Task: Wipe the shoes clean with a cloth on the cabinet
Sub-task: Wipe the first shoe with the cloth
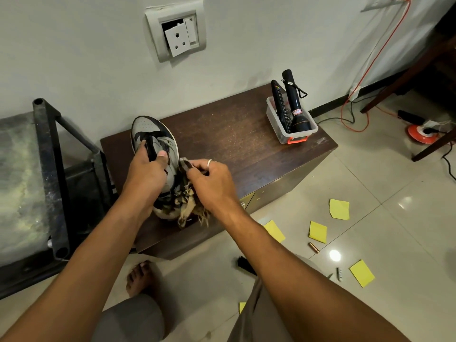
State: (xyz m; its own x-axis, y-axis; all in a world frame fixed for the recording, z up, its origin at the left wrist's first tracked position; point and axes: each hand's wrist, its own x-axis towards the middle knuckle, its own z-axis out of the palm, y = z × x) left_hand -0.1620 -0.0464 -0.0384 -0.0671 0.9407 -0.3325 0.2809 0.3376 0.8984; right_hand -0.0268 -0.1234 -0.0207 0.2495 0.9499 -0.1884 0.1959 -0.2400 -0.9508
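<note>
One sneaker (154, 141) was in view, grey with dark panels and black laces. It was tipped toe-up toward the wall, its heel end low over the front left part of the cabinet (234, 134), a dark wood-grain box with a scuffed top. The left hand (148, 171) gripped it across the laces, fingers curled over the tongue and thumb pressed on the side. The right hand (212, 178), a ring on one finger, pinched one ragged cloth (186, 203) against the shoe's side near the collar. The cloth's frayed tan and dark threads hung over the heel and hid it.

At the cabinet's far right stood one clear plastic box (276, 124) with an orange latch, holding one black flashlight (296, 104) and one remote control (278, 102), both upright. Five yellow paper notes (339, 209) lay scattered on the glossy floor tiles, near a small copper-coloured cylinder (313, 247). A dusty metal-framed table (49, 169) stood just left of the cabinet, and a broken wall socket (176, 33) sat above. An orange cable (377, 53) ran down the wall.
</note>
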